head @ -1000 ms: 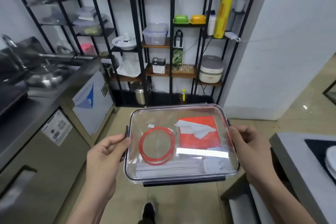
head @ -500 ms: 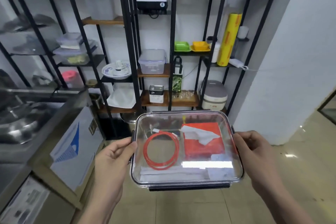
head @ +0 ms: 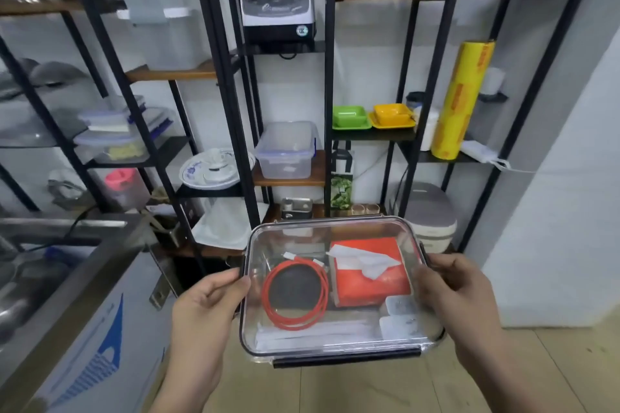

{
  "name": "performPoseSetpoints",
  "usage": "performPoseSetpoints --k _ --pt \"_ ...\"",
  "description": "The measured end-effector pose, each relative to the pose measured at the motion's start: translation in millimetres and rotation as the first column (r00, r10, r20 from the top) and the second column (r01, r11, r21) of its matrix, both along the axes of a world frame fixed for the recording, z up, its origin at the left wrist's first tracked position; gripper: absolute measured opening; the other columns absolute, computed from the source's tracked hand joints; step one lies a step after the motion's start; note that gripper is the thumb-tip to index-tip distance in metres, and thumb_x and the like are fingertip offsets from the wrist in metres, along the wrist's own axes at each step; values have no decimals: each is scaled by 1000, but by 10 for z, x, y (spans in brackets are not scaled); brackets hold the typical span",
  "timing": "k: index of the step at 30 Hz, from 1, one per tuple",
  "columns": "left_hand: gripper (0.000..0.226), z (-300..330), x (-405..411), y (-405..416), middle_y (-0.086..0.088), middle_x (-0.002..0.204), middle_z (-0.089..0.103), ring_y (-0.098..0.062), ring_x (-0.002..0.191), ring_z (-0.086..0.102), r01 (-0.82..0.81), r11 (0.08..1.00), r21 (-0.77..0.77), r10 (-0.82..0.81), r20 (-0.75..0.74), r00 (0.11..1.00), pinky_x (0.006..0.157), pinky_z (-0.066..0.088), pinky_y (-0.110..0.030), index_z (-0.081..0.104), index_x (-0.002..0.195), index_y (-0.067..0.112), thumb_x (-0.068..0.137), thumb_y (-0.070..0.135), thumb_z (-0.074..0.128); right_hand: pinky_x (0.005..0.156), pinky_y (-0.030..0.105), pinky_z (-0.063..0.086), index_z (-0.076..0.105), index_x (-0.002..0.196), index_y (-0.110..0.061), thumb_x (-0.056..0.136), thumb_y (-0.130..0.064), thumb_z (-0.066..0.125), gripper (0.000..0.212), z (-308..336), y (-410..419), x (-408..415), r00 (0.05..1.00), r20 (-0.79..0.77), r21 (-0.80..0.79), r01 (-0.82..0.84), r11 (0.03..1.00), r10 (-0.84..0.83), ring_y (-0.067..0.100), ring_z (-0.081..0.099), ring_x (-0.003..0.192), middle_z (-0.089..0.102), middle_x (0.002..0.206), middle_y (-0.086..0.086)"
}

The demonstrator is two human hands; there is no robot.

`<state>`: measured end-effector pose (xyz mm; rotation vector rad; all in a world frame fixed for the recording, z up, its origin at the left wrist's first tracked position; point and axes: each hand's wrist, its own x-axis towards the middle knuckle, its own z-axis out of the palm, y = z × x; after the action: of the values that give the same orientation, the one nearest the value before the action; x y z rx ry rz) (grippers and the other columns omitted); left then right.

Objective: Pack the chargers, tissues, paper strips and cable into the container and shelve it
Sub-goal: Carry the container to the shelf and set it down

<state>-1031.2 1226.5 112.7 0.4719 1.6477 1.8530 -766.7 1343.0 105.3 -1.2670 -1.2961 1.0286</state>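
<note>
head view: both hands hold the lidded clear container in the air before the shelves, left hand and right hand curled on its side edges; red cable, tissues, chargers and paper strips lie inside.

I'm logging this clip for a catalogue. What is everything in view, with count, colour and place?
container: 1, clear with lid on, held in front of the shelves
cable: 1, red, coiled, left inside the container
tissue pack: 1, red with white tissue sticking out, right inside
chargers: 2, white, near right corner inside
paper strips: several, white, along the near edge inside
blender base: 1, grey and black, upper shelf
lidded tub: 1, clear, middle shelf
dishes: 2, green and yellow, side by side on a shelf
wrap roll: 1, yellow, standing at right
rice cooker: 1, white, low shelf
left hand: 1, grips the container's left edge
right hand: 1, grips its right edge
</note>
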Motion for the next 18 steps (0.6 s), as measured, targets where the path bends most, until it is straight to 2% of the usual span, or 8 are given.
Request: performPoseSetpoints --k 6,9,14,16,18 --pt "17 27 -272 900 -13 86 78 -31 91 73 -84 995 -47 84 -6 996 97 52 -48 74 96 6 80 2 77 76 49 55 67 90 -20 82 -17 76 12 -17 1085 -383 998 19 13 -59 998 59 33 70 80 75 80 5" --pt "17 5 -456 1221 -13 86 78 -31 90 73 -107 991 -78 105 -32 994 92 54 -44 74 96 5 80 3 77 74 47 55 67 87 -19 84 -16 75 9 -37 1525 -595 993 33 6 -118 993 117 30 70 78 75 79 3" --pt "12 -62 -755 1598 -7 76 78 -25 75 71 -144 984 -105 137 -69 988 72 54 -34 73 92 7 81 3 75 70 34 51 67 89 -20 86 -18 73 7 -91 1998 -958 981 26 -8 -190 982 191 17 69 75 74 82 -1" --pt "9 -91 -880 1730 -10 77 78 -25 73 71 -157 982 -108 151 -56 987 72 55 -35 73 90 6 82 3 74 69 33 50 67 90 -20 87 -18 72 6 -120 2161 -1111 977 38 -23 -211 977 211 17 69 74 75 82 -1" --pt "9 -159 -1084 1881 -16 82 77 -32 78 72 -166 979 -117 163 -36 986 79 56 -41 73 92 3 82 4 74 67 33 50 67 90 -23 89 -17 70 7 -164 2367 -1324 969 66 -27 -235 972 237 15 69 72 75 80 -3"
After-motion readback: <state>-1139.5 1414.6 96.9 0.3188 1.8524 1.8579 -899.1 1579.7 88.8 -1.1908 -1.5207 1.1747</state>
